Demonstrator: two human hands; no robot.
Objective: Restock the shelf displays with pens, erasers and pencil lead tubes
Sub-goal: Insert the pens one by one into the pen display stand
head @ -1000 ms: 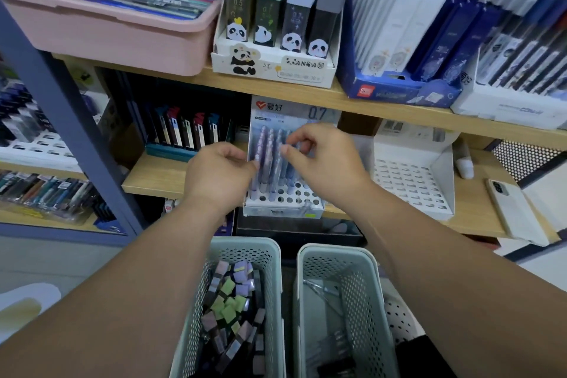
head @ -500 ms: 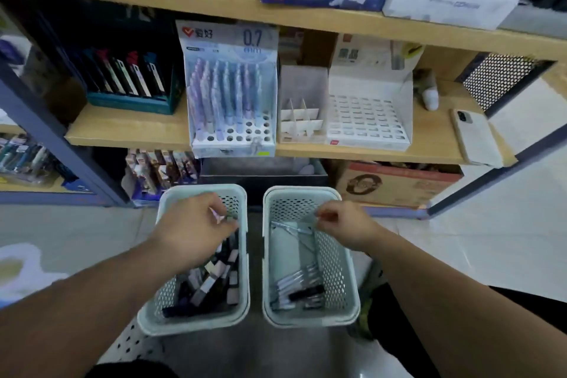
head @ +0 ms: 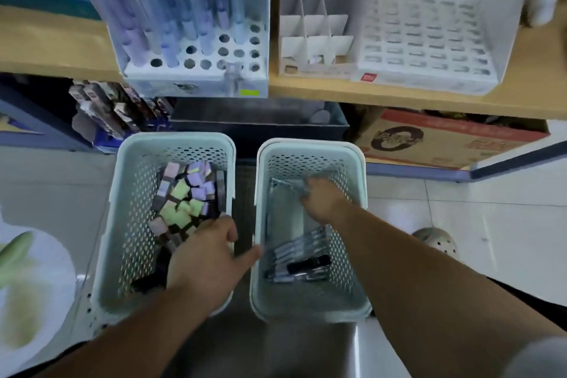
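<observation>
Two pale green baskets stand on the floor below the shelf. The left basket [head: 175, 140] holds several purple and green erasers [head: 184, 196]. The right basket [head: 310, 145] holds clear and black pens [head: 299, 264] at its near end. My left hand [head: 208, 258] hovers over the left basket's near right corner, fingers bent down and thumb spread toward the right basket. My right hand [head: 323, 201] is inside the right basket, fingers curled on a blurred clear pen [head: 285, 186] at the far end. On the shelf, the pen display [head: 196, 70] is partly filled with lilac and blue pens.
Right of the pen display stand a white divider box [head: 313, 40] and a white slotted display [head: 423, 40]. Under the shelf sit a dark bin [head: 260, 123], a cardboard box [head: 435, 138] and packaged stock [head: 113, 110]. A white rounded object [head: 36, 270] lies left.
Both hands left the pen display and dropped to the baskets. The view tilted down and closer. My right hand went deeper into the right basket; my left hand moved toward the gap between baskets.
</observation>
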